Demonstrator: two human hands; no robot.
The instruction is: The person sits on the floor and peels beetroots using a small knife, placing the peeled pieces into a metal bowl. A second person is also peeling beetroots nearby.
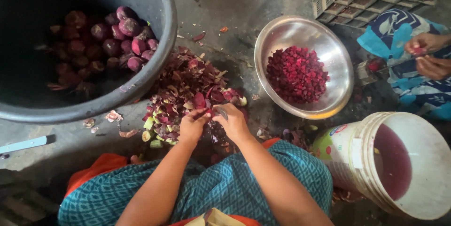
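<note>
- Ahead of the left hand [191, 125] and right hand [231, 122], a heap of beetroot peelings [188, 90] covers the floor.
- The large dark tub [155, 61] walls off the left side; the steel bowl [305, 66] sits to the right.
- A white bucket [399, 165] stands near the right elbow.
- Bare wet concrete [235, 5] lies open between tub and bowl.
- A co-worker's hands [427, 52] occupy the far right edge.

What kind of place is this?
Probably a floor-level kitchen prep area for bulk cooking: a big black tub of beetroots, a peel heap, and a steel bowl of diced beetroot.
</note>
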